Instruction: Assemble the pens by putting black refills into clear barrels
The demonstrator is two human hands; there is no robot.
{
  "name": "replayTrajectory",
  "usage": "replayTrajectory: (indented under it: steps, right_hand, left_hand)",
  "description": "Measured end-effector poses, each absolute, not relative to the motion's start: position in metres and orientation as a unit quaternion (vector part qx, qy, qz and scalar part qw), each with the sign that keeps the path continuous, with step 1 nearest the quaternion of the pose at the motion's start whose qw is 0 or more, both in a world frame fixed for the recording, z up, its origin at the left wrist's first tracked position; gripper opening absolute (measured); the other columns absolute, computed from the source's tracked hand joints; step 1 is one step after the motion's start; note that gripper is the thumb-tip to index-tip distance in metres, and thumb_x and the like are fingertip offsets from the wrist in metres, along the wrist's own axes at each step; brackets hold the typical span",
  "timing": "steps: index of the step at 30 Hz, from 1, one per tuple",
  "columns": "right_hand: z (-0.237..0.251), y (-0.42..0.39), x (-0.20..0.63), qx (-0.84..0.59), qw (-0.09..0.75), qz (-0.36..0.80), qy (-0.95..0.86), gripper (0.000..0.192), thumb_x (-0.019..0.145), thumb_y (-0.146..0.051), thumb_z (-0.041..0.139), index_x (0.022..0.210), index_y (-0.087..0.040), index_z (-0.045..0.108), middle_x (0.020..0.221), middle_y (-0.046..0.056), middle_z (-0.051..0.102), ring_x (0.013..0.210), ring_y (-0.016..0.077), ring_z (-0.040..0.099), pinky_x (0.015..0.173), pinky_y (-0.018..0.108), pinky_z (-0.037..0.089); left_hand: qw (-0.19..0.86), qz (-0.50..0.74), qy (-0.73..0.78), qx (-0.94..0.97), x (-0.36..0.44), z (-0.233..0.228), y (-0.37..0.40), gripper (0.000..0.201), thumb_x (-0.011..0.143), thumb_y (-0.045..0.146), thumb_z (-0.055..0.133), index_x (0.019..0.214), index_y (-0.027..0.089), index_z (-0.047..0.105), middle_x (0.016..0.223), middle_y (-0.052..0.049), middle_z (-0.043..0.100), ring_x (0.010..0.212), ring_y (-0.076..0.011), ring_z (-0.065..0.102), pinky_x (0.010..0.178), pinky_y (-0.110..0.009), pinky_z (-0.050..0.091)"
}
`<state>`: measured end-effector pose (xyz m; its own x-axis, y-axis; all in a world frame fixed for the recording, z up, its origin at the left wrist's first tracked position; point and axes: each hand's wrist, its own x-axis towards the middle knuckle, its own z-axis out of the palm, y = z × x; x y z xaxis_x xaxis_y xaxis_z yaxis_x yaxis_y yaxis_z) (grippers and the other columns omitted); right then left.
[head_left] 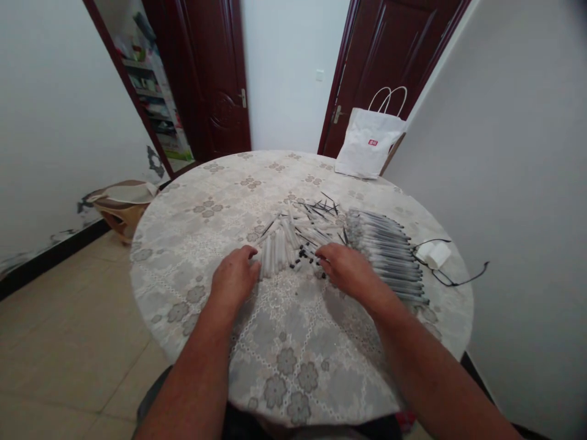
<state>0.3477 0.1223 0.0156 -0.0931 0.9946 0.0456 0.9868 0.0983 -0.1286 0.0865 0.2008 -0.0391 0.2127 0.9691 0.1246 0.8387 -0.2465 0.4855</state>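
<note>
Taking the black caps (304, 252) as the landmark, the left hand (233, 278) rests left of them, thumb and forefinger a narrow gap apart with nothing seen between, beside the clear tubes (275, 249). Those tubes lie just left of the caps, roughly side by side. Beyond the caps, thin dark rods (321, 209) are scattered on the patterned tablecloth (270, 342). The right hand (351, 269) is at the caps' right edge, fingertips bent down among them; whether it pinches one I cannot tell. Farther right of the caps lies a row of pens (389, 256), then glasses (453, 285) beside a white object (438, 255). The step in hand looks like picking out a cap; the next move seems to call for a fine fingertip pinch and a tube steadied at the left.
</note>
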Motion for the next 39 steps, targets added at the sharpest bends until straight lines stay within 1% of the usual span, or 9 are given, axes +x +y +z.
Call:
replayTrajectory:
  steps: [4,8,12,15,18,22,31,36,39]
  right_hand:
    - [0.002,0.125,0.319,-0.647,0.032,0.041,-0.761,0.031,0.1,-0.023,0.049,0.126,-0.025,0.065,0.119,0.008,0.068,0.104,0.0203,0.066,0.086,0.028,0.046]
    - [-0.012,0.124,0.302,-0.652,0.032,0.025,-0.758,0.036,0.102,-0.021,0.043,0.134,-0.027,0.06,0.129,0.01,0.061,0.105,0.02,0.065,0.084,0.028,0.048]
    - [-0.024,0.123,0.29,-0.638,0.03,0.01,-0.769,0.048,0.099,-0.015,0.042,0.144,-0.032,0.05,0.146,0.009,0.05,0.11,0.0203,0.063,0.082,0.028,0.05]
    - [-0.029,0.126,0.284,-0.623,0.03,0.004,-0.782,0.055,0.098,-0.014,0.043,0.149,-0.034,0.043,0.153,0.01,0.043,0.115,0.021,0.061,0.085,0.029,0.051]
    - [-0.031,0.13,0.282,-0.625,0.015,0.006,-0.78,0.053,0.098,-0.015,0.044,0.148,-0.033,0.042,0.151,0.011,0.044,0.113,0.0214,0.06,0.085,0.03,0.051]
    - [-0.031,0.132,0.283,-0.638,0.004,0.009,-0.77,0.046,0.098,-0.017,0.045,0.142,-0.03,0.047,0.14,0.011,0.051,0.109,0.0218,0.06,0.08,0.029,0.051]
    - [-0.028,0.121,0.292,-0.64,-0.001,0.02,-0.768,0.032,0.098,-0.019,0.047,0.127,-0.028,0.057,0.12,0.009,0.059,0.103,0.0215,0.06,0.08,0.029,0.047]
    - [-0.021,0.119,0.301,-0.649,0.011,0.034,-0.76,0.037,0.1,-0.017,0.044,0.134,-0.027,0.053,0.121,0.009,0.061,0.099,0.0196,0.062,0.082,0.028,0.047]
    - [-0.019,0.126,0.313,-0.679,0.047,0.013,-0.733,0.038,0.101,-0.018,0.041,0.137,-0.024,0.054,0.127,0.011,0.061,0.106,0.021,0.061,0.086,0.028,0.047]
  left_hand:
    - [0.141,0.175,0.599,0.769,0.088,-0.04,0.2,0.034,0.087,0.028,0.058,0.119,0.018,0.067,0.114,-0.017,0.071,0.104,-0.0315,0.066,0.087,-0.039,0.047]
    - [0.144,0.17,0.594,0.773,0.089,-0.042,0.2,0.034,0.089,0.027,0.057,0.12,0.018,0.066,0.114,-0.017,0.07,0.104,-0.0305,0.065,0.088,-0.039,0.047]
    - [0.142,0.163,0.576,0.788,0.093,-0.042,0.197,0.035,0.091,0.03,0.056,0.122,0.019,0.066,0.114,-0.015,0.069,0.104,-0.0294,0.065,0.089,-0.038,0.047]
    - [0.125,0.149,0.562,0.804,0.098,-0.041,0.194,0.034,0.092,0.032,0.057,0.122,0.022,0.067,0.114,-0.014,0.067,0.105,-0.0288,0.064,0.091,-0.037,0.047]
    - [0.106,0.137,0.547,0.819,0.101,-0.04,0.191,0.034,0.094,0.03,0.053,0.124,0.023,0.068,0.113,-0.013,0.065,0.105,-0.0282,0.063,0.093,-0.037,0.047]
    - [0.096,0.13,0.542,0.825,0.1,-0.039,0.191,0.033,0.094,0.027,0.051,0.122,0.022,0.068,0.112,-0.012,0.065,0.105,-0.0275,0.063,0.094,-0.036,0.047]
    - [0.069,0.11,0.576,0.807,0.095,-0.043,0.196,0.031,0.095,0.025,0.046,0.118,0.021,0.066,0.109,-0.013,0.065,0.102,-0.0285,0.064,0.087,-0.036,0.048]
    - [0.06,0.09,0.577,0.81,0.096,-0.04,0.194,0.031,0.092,0.027,0.05,0.119,0.02,0.064,0.111,-0.014,0.064,0.103,-0.0294,0.063,0.086,-0.036,0.048]
    - [0.072,0.09,0.591,0.799,0.097,-0.038,0.193,0.035,0.092,0.024,0.049,0.125,0.018,0.06,0.112,-0.016,0.065,0.103,-0.0303,0.064,0.085,-0.037,0.048]
